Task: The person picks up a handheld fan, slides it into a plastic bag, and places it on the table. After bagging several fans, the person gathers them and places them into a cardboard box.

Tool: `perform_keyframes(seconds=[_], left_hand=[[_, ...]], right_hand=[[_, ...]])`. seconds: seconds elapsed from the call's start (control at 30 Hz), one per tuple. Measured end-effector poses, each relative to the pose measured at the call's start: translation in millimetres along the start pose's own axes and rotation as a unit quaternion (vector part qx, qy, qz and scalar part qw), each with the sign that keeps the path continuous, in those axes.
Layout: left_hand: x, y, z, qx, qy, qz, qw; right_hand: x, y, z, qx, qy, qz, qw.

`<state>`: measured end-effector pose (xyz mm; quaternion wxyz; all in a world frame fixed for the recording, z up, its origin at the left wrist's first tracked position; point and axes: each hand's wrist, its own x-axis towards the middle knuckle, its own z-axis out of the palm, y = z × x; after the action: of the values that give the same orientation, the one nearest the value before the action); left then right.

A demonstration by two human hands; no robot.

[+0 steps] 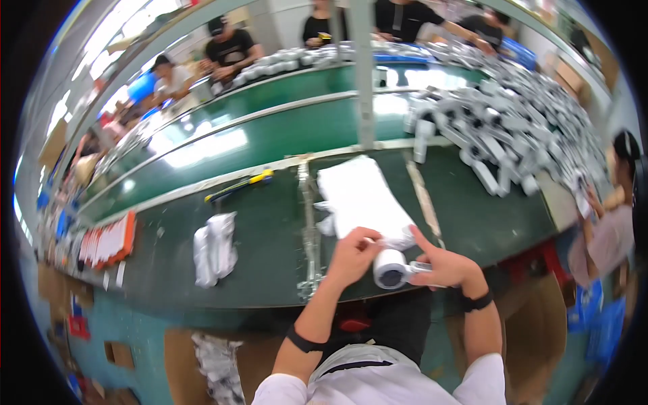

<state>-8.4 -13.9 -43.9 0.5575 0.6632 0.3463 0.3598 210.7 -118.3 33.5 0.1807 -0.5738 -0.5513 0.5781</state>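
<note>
blur smears the fingertips, and the upper end of the white device (390, 271), held over the near edge of the green table (263, 270), is partly hidden. the left hand (352, 258) angles inward, thumb and forefinger close together; whether they pinch anything, i cannot tell. the right hand (451, 266) spreads its thumb upward, its bent fingers holding the device's side.
</note>
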Motion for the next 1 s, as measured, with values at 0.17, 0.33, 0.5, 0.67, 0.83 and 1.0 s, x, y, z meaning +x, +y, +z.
perform_keyframes(seconds=[0.17,0.33,0.5,0.67,0.83,1.0], left_hand=[[20,-30,50,0.047,-0.055,0.138,0.988],[3,-8,45,-0.027,-0.030,0.116,0.992],[3,0,32,0.057,0.047,0.141,0.987],[-1,6,2,0.121,0.089,0.069,0.986],[10,7,17,0.202,0.134,0.198,0.950],[9,24,27,0.127,0.053,0.102,0.985]], right_hand=[[-13,46,-6,0.050,0.031,-0.078,0.995],[-25,20,-1,-0.090,0.072,0.004,0.993],[-9,34,5,0.047,0.178,-0.043,0.982],[4,17,4,0.050,0.143,-0.041,0.988],[-27,29,-2,0.097,0.188,-0.061,0.976],[-45,42,1,0.017,0.191,-0.078,0.978]])
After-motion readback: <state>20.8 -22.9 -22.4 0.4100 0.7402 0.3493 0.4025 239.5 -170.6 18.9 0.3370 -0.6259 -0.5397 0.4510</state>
